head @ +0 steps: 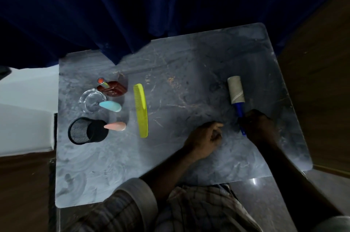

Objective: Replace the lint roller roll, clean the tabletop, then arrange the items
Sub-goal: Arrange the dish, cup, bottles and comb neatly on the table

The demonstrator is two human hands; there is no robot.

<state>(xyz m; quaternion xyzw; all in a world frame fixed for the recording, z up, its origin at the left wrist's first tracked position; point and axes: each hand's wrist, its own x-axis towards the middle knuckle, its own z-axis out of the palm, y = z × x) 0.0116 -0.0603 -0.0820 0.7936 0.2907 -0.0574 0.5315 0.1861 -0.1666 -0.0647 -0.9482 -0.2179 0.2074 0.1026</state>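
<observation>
at the right of the frame the right hand [258, 127] is wrapped around the blue handle of the lint roller [236, 97], whose bare cardboard roll points up the grey worktop [170, 165]. the left hand [205, 138] rests just beside it, loosely curled and holding nothing.

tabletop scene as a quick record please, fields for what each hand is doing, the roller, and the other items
right hand: closed on the blue handle of the lint roller
left hand: loosely curled on the table, holding nothing visible
roller state: bare cardboard core, lying on the table, pointing away from the person
comb: yellow, flat, left of centre
mesh cup: black, tipped on its side
hair clips: blue one by the glass dish, pink one by the cup
red bottle: behind the dish
</observation>
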